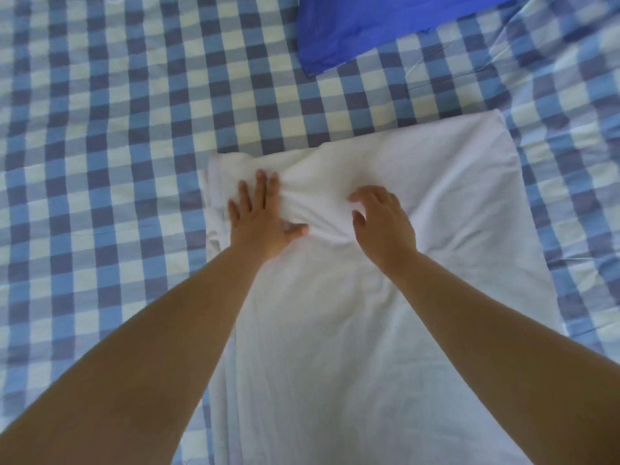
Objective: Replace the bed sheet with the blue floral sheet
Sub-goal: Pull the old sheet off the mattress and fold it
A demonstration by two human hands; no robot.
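A folded white sheet [436,203] lies lengthwise on a bed covered with a blue and white checked sheet [117,129]. My left hand [260,216] presses flat on the white sheet near its far left corner, fingers straight and spread. My right hand [382,223] hovers or rests just to the right, fingers loosely curled, with cloth bunched into wrinkles between the two hands. No blue floral sheet is in view.
A plain bright blue cloth or pillow [362,28] lies at the top of the bed, beyond the white sheet. The checked sheet is wrinkled at the upper right [553,62] and spreads flat to the left.
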